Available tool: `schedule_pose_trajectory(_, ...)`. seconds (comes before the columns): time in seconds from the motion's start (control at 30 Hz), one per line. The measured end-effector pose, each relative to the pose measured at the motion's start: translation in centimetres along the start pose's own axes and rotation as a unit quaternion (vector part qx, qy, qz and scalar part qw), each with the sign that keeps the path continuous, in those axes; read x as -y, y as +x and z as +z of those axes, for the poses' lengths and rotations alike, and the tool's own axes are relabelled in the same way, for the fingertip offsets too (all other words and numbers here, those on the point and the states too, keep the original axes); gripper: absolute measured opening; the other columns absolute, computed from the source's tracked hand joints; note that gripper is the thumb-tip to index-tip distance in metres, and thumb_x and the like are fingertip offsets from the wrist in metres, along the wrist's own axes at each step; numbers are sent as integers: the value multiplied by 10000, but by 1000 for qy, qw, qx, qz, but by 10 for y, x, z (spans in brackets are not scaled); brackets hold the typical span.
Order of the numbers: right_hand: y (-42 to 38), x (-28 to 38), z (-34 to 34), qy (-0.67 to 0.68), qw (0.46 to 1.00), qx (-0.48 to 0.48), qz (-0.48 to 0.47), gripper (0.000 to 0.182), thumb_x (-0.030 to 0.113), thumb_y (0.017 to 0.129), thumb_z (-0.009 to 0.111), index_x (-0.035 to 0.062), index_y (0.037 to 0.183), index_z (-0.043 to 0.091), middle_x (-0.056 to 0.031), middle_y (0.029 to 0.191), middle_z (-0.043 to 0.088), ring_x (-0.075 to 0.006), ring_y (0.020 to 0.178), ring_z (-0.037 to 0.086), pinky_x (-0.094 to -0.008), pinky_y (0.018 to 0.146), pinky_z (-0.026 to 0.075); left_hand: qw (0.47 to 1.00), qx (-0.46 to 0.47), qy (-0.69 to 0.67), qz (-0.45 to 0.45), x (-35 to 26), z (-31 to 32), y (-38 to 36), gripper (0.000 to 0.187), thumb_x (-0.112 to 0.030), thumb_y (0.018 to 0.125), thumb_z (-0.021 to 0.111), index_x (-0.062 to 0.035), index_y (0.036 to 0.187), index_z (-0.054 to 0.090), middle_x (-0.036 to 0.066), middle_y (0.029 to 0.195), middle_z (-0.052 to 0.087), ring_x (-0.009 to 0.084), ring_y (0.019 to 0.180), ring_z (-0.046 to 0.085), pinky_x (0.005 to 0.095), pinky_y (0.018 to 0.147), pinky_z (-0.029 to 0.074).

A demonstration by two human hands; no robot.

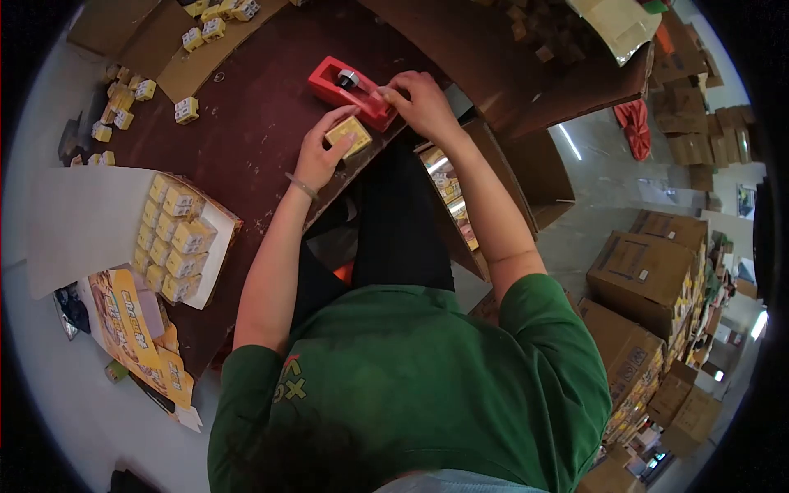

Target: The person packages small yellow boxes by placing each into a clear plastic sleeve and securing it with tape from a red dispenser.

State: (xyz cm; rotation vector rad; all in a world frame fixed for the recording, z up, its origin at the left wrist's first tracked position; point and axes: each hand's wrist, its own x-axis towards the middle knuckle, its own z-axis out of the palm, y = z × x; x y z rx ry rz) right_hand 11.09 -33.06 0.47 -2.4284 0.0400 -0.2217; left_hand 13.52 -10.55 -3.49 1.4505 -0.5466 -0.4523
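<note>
My left hand [319,152] grips a small yellow box [348,136], thumb across its near face. The box is held close beside the red tape dispenser [327,86], which lies on the dark red table near its edge. A tape roll [348,80] sits in the dispenser. My right hand [423,105] is at the dispenser's near end, thumb and forefinger pinched on a strip of clear tape [380,95]. The other fingers of this hand are curled.
An open display carton [215,234] with rows of small yellow boxes [177,226] stands at left. More loose boxes [186,110] lie at the far left of the table [263,107]. Open cardboard boxes [526,111] crowd the right side. Stacked cartons [637,275] stand on the floor.
</note>
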Motion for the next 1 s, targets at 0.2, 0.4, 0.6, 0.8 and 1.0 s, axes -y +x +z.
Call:
schedule_pose_trajectory(0.2, -6, -3, 10, 65, 995, -73, -32, 160, 190, 840, 702, 33, 868, 712, -118, 1053, 638, -297, 988, 571, -381, 886, 448, 999, 0, 51, -14, 3, 9, 11, 382, -160, 862, 632, -52, 1227, 602, 96, 1109, 658, 162, 1028, 608, 298, 927, 459)
schedule_pose_trajectory(0.4, -43, 15, -5, 252, 955, -13, 157, 147, 153, 898, 660, 15, 925, 702, -39, 743, 657, -125, 723, 597, -261, 668, 476, 998, -11, 62, 5, 4, 10, 8, 374, -157, 871, 625, -50, 1228, 602, 86, 1097, 660, 159, 1017, 608, 297, 915, 466)
schedule_pose_trajectory(0.6, -76, -26, 31, 449, 879, 13, 162, 172, 157, 959, 611, 5, 1008, 675, -5, 827, 633, -71, 751, 566, -221, 692, 464, 1000, -3, -16, -22, 6, 11, 7, 359, -157, 906, 591, -45, 1247, 584, 67, 1117, 650, 127, 1029, 589, 279, 921, 461)
schedule_pose_trajectory(0.8, -84, 41, 42, 456, 885, -11, 94, 141, 93, 940, 631, -13, 1019, 679, -15, 838, 653, -73, 758, 582, -224, 705, 477, 984, -20, -169, -47, 9, 18, 0, 347, -139, 942, 575, -54, 1278, 568, 42, 1110, 629, 107, 1006, 582, 250, 896, 460)
schedule_pose_trajectory(1.0, -80, 53, 49, 304, 949, -61, 58, 175, 92, 928, 654, -3, 1073, 677, -23, 897, 679, -54, 836, 601, -209, 783, 485, 991, 3, -126, -40, 10, 13, -2, 420, -283, 943, 628, -88, 1308, 557, 52, 1164, 611, 113, 1061, 555, 259, 976, 406)
